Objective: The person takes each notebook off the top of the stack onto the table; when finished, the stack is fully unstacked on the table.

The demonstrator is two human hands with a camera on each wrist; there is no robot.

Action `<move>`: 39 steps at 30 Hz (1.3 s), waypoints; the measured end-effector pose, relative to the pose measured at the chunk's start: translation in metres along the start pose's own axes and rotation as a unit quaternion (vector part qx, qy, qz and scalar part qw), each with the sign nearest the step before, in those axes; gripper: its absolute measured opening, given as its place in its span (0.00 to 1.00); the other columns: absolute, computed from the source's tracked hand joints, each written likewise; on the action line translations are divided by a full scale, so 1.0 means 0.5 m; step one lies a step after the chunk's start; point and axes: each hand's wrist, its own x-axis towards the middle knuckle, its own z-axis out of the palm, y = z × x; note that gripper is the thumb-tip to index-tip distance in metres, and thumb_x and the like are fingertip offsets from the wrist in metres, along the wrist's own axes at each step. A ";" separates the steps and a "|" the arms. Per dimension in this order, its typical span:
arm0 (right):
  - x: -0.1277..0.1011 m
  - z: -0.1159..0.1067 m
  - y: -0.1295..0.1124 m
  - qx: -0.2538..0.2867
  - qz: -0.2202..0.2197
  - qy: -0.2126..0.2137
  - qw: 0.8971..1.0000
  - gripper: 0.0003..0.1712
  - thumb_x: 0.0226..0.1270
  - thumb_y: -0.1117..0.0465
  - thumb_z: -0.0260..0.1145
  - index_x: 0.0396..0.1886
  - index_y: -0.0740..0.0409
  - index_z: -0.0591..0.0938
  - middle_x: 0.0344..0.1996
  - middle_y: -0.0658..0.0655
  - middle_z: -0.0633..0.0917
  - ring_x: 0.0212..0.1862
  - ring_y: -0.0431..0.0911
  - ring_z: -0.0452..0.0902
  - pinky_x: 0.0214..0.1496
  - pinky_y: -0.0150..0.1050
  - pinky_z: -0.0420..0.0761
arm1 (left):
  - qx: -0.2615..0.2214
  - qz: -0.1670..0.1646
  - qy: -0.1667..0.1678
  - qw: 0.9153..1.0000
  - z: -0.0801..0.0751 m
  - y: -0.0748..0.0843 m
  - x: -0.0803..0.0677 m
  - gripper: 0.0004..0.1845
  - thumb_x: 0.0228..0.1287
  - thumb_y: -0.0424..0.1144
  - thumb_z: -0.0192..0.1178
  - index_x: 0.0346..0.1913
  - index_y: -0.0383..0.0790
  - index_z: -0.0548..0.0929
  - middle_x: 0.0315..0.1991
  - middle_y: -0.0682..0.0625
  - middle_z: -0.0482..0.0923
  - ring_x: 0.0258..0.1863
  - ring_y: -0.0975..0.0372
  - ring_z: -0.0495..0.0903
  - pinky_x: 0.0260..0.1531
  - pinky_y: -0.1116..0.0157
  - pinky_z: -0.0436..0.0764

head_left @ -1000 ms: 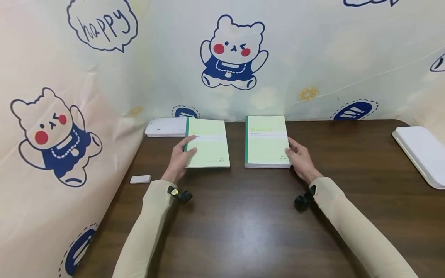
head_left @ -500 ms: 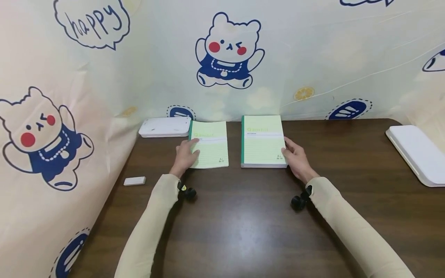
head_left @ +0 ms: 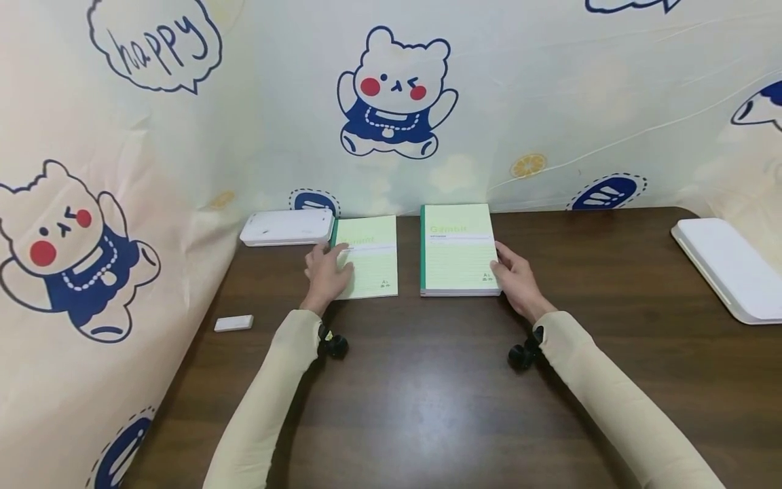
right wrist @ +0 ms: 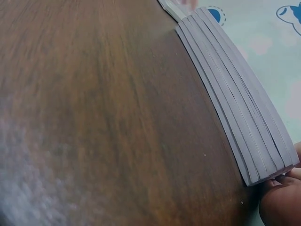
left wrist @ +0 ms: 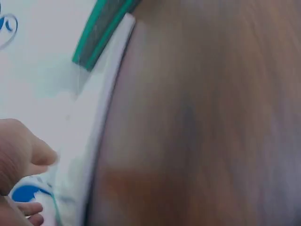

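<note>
A thin green-spined notebook [head_left: 374,272] with a pale green cover lies on the dark wooden table at the left. My left hand [head_left: 326,275] is at its left side, with thumb and index finger over the cover. In the left wrist view, that thumb [left wrist: 42,155] shows above the blurred notebook edge. To the right stands a neat stack of matching notebooks [head_left: 458,261], its layered page edges seen in the right wrist view. My right hand [head_left: 518,280] holds the stack's right edge near the front corner. Some of its fingers are hidden.
Behind the left notebook sits a flat white case [head_left: 284,227]. A small white block [head_left: 233,323] lies at the left table edge, and a larger white flat box [head_left: 733,268] at the far right. A printed cloth [head_left: 525,109] hangs along the back.
The left notebook has come down and lies flatter, while my left hand has shifted over its left side. My right hand stays at the stack. The head view has turned slightly right.
</note>
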 end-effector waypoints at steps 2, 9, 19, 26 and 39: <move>0.001 0.002 0.000 -0.005 -0.001 0.003 1.000 0.30 0.70 0.67 0.44 0.70 0.55 0.52 0.70 0.54 0.52 0.68 0.42 0.47 0.66 0.39 0.56 | -0.094 0.006 0.007 0.996 0.005 0.035 -0.003 0.21 0.61 0.38 0.54 0.59 0.43 0.72 0.64 0.40 0.58 0.64 0.48 0.52 0.60 0.49 0.55; 0.001 0.003 0.004 -0.005 0.000 0.011 1.000 0.29 0.71 0.65 0.44 0.70 0.54 0.52 0.69 0.55 0.52 0.69 0.44 0.47 0.66 0.41 0.56 | -0.346 -0.055 -0.072 0.934 0.076 0.194 -0.002 0.28 0.64 0.42 0.53 0.67 0.51 0.60 0.68 0.54 0.55 0.66 0.60 0.55 0.62 0.60 0.59; 0.002 0.008 0.011 -0.007 -0.004 0.007 1.000 0.30 0.71 0.66 0.45 0.70 0.55 0.51 0.69 0.56 0.53 0.69 0.44 0.47 0.66 0.40 0.56 | -0.257 -0.073 -0.094 0.959 0.203 0.221 -0.019 0.31 0.69 0.40 0.41 0.71 0.43 0.44 0.71 0.51 0.45 0.69 0.60 0.45 0.65 0.61 0.51; 0.000 0.013 0.001 -0.020 -0.010 0.033 0.999 0.31 0.70 0.65 0.46 0.70 0.57 0.50 0.69 0.57 0.53 0.68 0.44 0.47 0.67 0.41 0.53 | -0.259 -0.069 -0.092 0.959 0.206 0.230 -0.021 0.31 0.69 0.41 0.41 0.71 0.43 0.44 0.71 0.51 0.44 0.69 0.60 0.44 0.66 0.62 0.50; -0.009 0.019 -0.003 -0.030 -0.033 0.062 0.997 0.35 0.66 0.66 0.55 0.70 0.61 0.52 0.68 0.59 0.56 0.69 0.45 0.48 0.66 0.40 0.58 | -0.267 -0.073 -0.101 0.956 0.211 0.229 -0.020 0.30 0.71 0.41 0.38 0.71 0.45 0.43 0.72 0.53 0.41 0.69 0.62 0.41 0.66 0.62 0.48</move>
